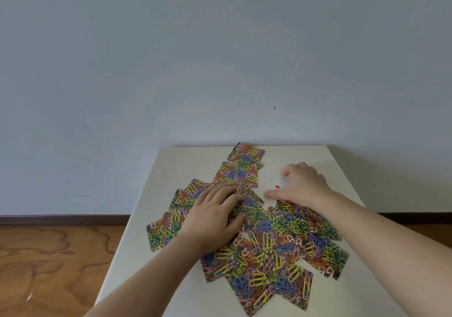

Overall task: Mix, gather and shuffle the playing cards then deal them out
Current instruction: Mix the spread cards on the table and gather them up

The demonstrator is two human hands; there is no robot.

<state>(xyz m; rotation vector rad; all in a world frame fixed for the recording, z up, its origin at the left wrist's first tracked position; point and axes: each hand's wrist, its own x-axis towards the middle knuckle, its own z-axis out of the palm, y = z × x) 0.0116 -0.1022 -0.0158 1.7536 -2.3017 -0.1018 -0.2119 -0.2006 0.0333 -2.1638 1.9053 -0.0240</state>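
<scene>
STAGE: looks like mixing; playing cards (266,241) lie spread in a messy pile on the white table (342,179); gathering, shuffling, dealing not done | HANDS: left hand (215,218) flat and open on the pile; right hand (302,185) open, pressing a face-up card (275,189) at the far right | WRITING: none to read; backs show paperclip pictures

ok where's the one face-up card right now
In the head view, the face-up card lies on the white table right of centre, mostly under the right hand, just right of the face-down spread.
</scene>
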